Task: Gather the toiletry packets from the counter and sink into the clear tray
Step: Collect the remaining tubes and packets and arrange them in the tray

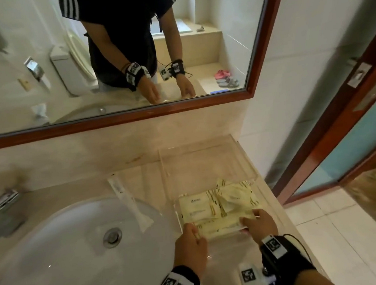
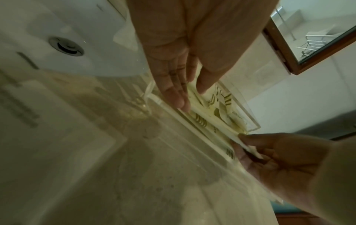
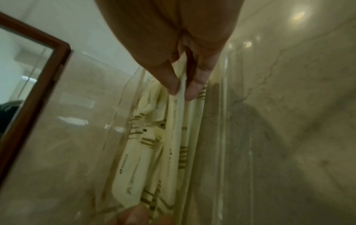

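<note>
A clear tray [image 1: 198, 162] stands on the counter to the right of the sink [image 1: 55, 260]. Several pale yellow toiletry packets [image 1: 214, 205] lie in its near half. Along the tray's near edge sits a long yellow packet [image 1: 219, 227], held at both ends. My left hand [image 1: 193, 231] pinches its left end between thumb and straight fingers [image 2: 179, 99]. At the other end my right hand [image 1: 250, 219] pinches it between thumb and forefinger [image 3: 198, 89]. A long white packet [image 1: 131, 206] lies outside the tray, across the counter and the sink rim.
The faucet [image 1: 1, 203] is at the far left, and the drain [image 1: 112, 236] sits in the basin. A wood-framed mirror [image 1: 133, 115] hangs behind the counter. The counter ends just right of the tray, beside a wooden door frame [image 1: 321, 142].
</note>
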A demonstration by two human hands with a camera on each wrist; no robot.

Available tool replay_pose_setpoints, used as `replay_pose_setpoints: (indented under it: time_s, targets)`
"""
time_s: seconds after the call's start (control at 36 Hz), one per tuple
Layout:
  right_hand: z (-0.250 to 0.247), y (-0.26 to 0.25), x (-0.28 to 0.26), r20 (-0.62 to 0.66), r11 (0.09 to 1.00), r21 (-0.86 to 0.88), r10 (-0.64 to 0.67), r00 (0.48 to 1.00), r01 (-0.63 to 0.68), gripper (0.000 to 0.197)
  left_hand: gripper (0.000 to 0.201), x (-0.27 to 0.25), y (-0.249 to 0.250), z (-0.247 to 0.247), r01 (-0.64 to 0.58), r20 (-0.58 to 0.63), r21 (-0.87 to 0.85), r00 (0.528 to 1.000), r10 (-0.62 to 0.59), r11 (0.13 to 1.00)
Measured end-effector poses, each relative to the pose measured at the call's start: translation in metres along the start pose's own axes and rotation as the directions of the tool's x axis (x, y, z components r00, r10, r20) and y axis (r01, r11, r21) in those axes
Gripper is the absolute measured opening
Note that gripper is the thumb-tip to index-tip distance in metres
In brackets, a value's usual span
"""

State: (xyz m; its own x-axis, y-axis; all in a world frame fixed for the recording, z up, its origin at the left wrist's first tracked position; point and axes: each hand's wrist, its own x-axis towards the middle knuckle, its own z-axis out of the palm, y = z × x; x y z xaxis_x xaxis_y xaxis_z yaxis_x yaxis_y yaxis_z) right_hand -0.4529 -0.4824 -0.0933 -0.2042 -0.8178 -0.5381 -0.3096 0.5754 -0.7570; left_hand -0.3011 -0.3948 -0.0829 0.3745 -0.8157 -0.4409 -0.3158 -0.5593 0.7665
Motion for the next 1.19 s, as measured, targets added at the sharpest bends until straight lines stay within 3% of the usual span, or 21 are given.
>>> replay_pose_setpoints:
  time_s: [0.22,0.36,0.53,0.64,0.75,0.83,0.89,0.97,1.08,1.19]
  targets:
    - [0.008,-0.008,-0.003,-0.078,0.937,-0.326,-0.162,0.984,0.128,0.046,0.028,0.007,0.002,0.0,-0.049,0.024,0.159,0.999,0.046,0.986]
    - [0.0,-0.007,-0.01,-0.101,0.937,-0.324,-0.176,0.979,0.135,0.05,0.026,0.006,0.006,-0.007,-0.076,0.059,0.15,0.996,0.068,0.986]
    - [-0.013,-0.01,-0.031,-0.075,0.911,-0.331,-0.284,0.956,0.244,0.045,0.02,-0.01,0.006,-0.026,-0.151,0.115,0.035,0.983,0.146,0.988]
    - [0.005,-0.026,-0.056,0.027,0.834,-0.323,-0.465,0.885,0.448,0.033,0.024,-0.031,-0.008,-0.058,-0.142,0.117,-0.067,0.982,0.149,0.988]
    - [0.061,-0.048,-0.094,0.239,0.712,-0.311,-0.583,0.777,0.629,0.018,0.015,-0.051,-0.041,-0.103,-0.096,0.044,-0.114,0.994,0.102,0.989]
    - [0.12,-0.057,-0.114,0.418,0.623,-0.341,-0.571,0.707,0.704,0.016,0.008,-0.062,-0.067,-0.14,-0.058,-0.016,-0.122,0.998,0.057,0.991]
    - [0.158,-0.06,-0.12,0.504,0.555,-0.412,-0.522,0.688,0.723,0.023,0.007,-0.068,-0.081,-0.161,-0.058,-0.058,-0.104,0.997,0.053,0.993]
    - [0.208,-0.066,-0.122,0.544,0.46,-0.55,-0.436,0.717,0.697,0.042,0.006,-0.076,-0.1,-0.186,-0.062,-0.112,-0.088,0.992,0.052,0.994]
    - [0.248,-0.069,-0.113,0.483,0.293,-0.747,-0.379,0.79,0.597,0.057,0.008,-0.075,-0.118,-0.212,-0.017,-0.144,-0.104,0.99,0.002,0.994]
    - [0.271,-0.064,-0.095,0.424,0.261,-0.814,-0.344,0.838,0.519,0.067,0.011,-0.065,-0.133,-0.229,-0.009,-0.182,-0.109,0.983,-0.011,0.994]
